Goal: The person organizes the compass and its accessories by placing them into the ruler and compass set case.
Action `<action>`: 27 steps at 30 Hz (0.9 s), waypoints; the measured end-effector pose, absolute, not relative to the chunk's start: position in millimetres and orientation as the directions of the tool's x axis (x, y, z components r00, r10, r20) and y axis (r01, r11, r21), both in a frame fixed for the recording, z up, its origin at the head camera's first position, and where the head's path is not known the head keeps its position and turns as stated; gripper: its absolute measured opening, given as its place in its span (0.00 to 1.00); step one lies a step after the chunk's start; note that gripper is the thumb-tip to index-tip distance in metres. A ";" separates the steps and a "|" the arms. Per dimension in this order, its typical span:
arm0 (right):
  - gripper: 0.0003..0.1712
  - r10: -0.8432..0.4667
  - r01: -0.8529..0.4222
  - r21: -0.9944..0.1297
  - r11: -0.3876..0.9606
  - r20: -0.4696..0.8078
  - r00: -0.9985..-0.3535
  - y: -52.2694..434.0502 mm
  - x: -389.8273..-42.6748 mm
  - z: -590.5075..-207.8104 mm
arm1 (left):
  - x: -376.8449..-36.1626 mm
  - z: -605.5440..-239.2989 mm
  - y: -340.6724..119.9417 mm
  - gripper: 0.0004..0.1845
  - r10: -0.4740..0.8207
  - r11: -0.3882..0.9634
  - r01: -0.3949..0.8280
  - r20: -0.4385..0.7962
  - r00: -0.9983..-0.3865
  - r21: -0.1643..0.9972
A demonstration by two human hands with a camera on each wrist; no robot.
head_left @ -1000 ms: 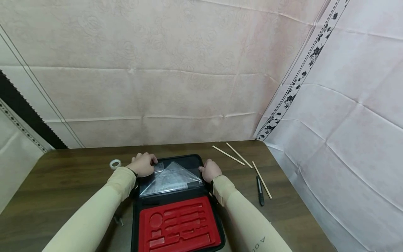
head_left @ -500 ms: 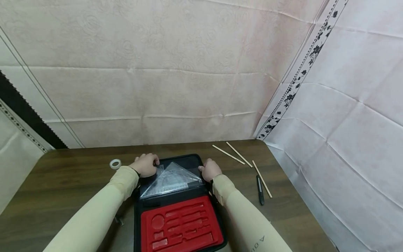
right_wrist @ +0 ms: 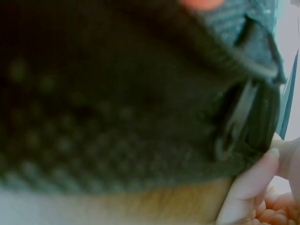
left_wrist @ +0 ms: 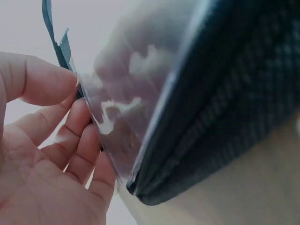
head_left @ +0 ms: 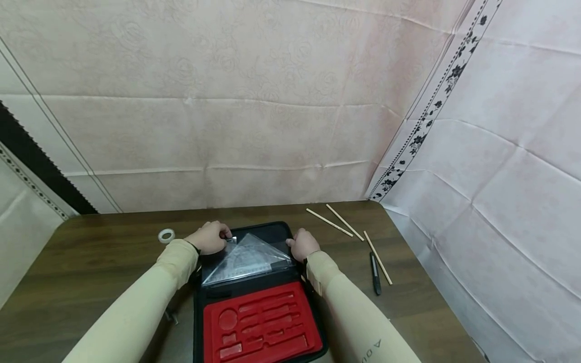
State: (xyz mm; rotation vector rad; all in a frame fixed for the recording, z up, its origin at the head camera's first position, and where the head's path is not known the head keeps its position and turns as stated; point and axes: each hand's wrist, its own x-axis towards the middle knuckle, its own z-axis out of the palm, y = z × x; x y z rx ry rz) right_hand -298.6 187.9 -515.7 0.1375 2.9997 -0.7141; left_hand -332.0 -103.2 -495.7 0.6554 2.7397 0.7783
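Note:
A black zip case (head_left: pixel 268 229) lies open, with a clear triangular pocket (head_left: pixel 254 254) on its lid and a red moulded tray (head_left: pixel 263 322) in its near half. My left hand (head_left: pixel 210 238) is at the lid's far left, thumb and index pinching a small shiny clear plastic piece (head_left: pixel 232 240) beside the pocket; I cannot tell what it is. In the left wrist view, the thumb and curled fingers (left_wrist: pixel 84 126) meet at the pocket's edge. My right hand (head_left: pixel 304 245) grips the lid's right edge, its thumb and finger pinching the black fabric border (right_wrist: pixel 253 154).
A white tape roll (head_left: pixel 166 236) sits left of the case. To the right lie several thin wooden sticks (head_left: pixel 329 223) and a black utility knife (head_left: pixel 375 275). Small metal bits (head_left: pixel 171 316) rest by the left forearm. The wooden table (head_left: pixel 113 262) meets a cloth-covered wall (head_left: pixel 272 151).
The left hand has shifted slightly to the right, and its fingertips now show a bright glint of the clear piece. The case moved slightly right; the right hand has kept its place.

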 end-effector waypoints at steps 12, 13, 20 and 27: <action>0.15 0.061 0.086 -0.442 0.893 -0.070 -0.996 187.9 -297.6 -515.4 | -320.0 -486.5 -112.3 0.14 0.479 0.786 0.379 -0.092 -0.873 0.489; 0.15 0.058 0.083 -0.444 0.892 -0.071 -0.996 187.2 -297.0 -515.1 | -318.1 -483.8 -114.4 0.14 0.470 0.798 0.372 -0.103 -0.877 0.475; 0.15 0.057 0.101 -0.470 0.877 -0.107 -0.993 185.0 -294.4 -511.2 | -304.9 -467.6 -149.0 0.13 0.417 0.817 0.325 -0.100 -0.903 0.476; 0.15 0.058 0.099 -0.446 0.889 -0.104 -0.993 187.9 -296.7 -512.8 | -289.9 -468.8 -198.2 0.13 0.383 0.803 0.271 -0.112 -0.917 0.530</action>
